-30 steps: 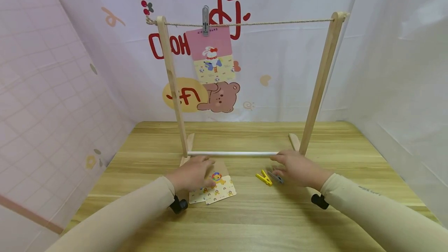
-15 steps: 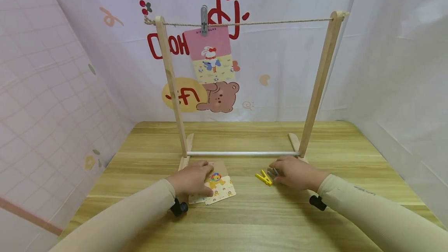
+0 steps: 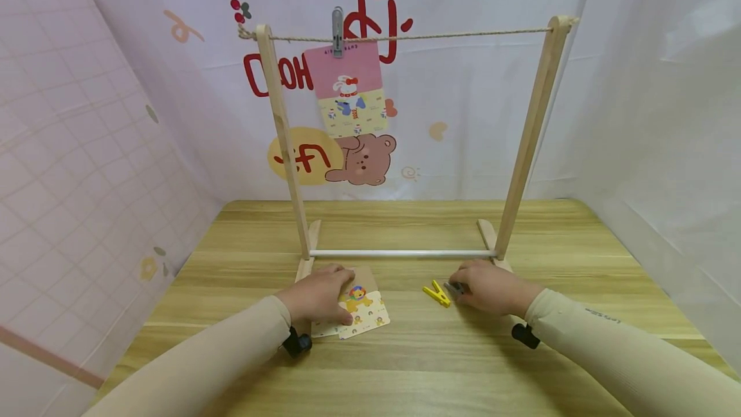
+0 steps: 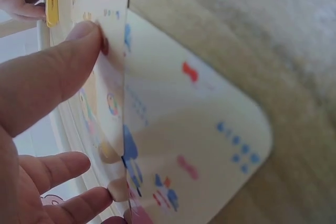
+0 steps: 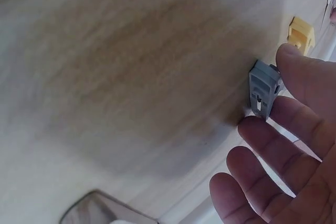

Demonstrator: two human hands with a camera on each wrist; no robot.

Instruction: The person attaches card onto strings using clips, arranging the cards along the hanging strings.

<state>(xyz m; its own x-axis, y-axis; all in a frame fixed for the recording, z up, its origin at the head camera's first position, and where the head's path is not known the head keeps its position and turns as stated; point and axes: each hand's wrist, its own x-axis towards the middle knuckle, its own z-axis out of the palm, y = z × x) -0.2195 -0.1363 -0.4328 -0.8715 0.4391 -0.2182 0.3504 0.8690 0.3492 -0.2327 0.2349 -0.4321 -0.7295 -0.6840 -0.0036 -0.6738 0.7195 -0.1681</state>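
My left hand [image 3: 318, 293] lies over two overlapping printed cards on the table, fingers spread. In the left wrist view its thumb [image 4: 84, 32] is over the lion card [image 3: 366, 314], on top. The under card [image 4: 194, 129], with blue and red prints, sticks out beyond it. My right hand [image 3: 492, 285] is at the grey clothespin [image 5: 262, 88], thumb and forefinger on either side of it, pinching it at the table; the other fingers are loosely bent. Just left of that pin lies a yellow clothespin [image 3: 437, 293], apart from the hand.
A wooden stand with a left post [image 3: 282, 121], a right post [image 3: 532, 127] and a white crossbar [image 3: 399, 253] stands behind the hands. From its twine [image 3: 463, 35] hangs a pink and yellow card [image 3: 347, 85], held by another grey clothespin [image 3: 338, 31].
My right hand has moved slightly back and closed in on the grey clothespin, whose visible part has shifted. The left hand has shifted slightly left and uncovered more of the lion card.
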